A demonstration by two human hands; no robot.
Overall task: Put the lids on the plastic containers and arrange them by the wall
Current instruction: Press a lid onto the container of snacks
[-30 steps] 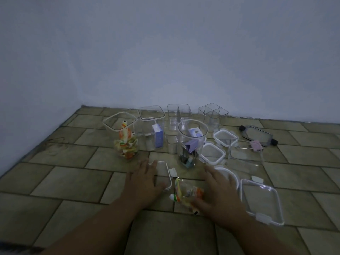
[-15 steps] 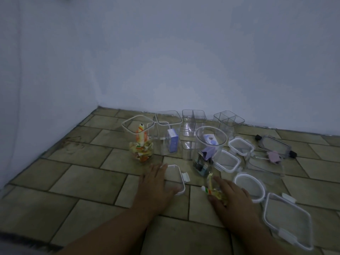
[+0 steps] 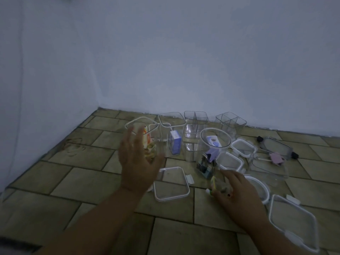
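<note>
Several clear plastic containers stand on the tiled floor near the wall. My left hand is raised with fingers spread, just in front of the leftmost container that holds orange and yellow packets. A square white-rimmed lid lies flat on the floor to the right of that hand. My right hand grips a small colourful packet low over the floor, in front of the round container. A round lid and a large square lid lie to the right.
Two small square lids rest beside the round container. A dark-clipped lid and a pink item lie at the far right. Divided containers stand against the back wall; another wall closes the left side.
My left hand has lifted off the square lid and moved up toward the leftmost container. My right hand keeps holding the packet. The view has shifted, putting everything further right.
</note>
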